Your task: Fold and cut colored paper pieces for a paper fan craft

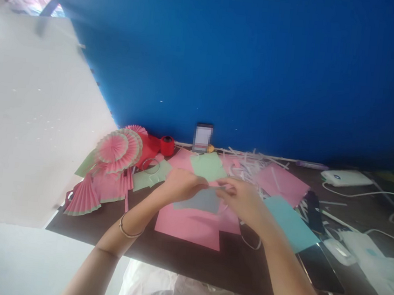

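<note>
My left hand (185,184) is closed in a pinch at the upper edge of a grey-blue sheet of paper (200,201). At the same edge, the thumb and fingers of my right hand (237,195) pinch the sheet farther right. Beneath it lie pink paper sheets (188,228) on the dark table. A light green sheet (209,165) rests just beyond my fingers. To the left of my left hand is another green piece of paper (151,176) with a ring-shaped band on it.
Pink pleated paper fans (112,150) pile up at the left, near a red tape roll (167,146). White paper strips (246,167) lie behind my right hand. At the right are a turquoise sheet (291,223), a phone (323,268), a white power bank (347,178) and cables.
</note>
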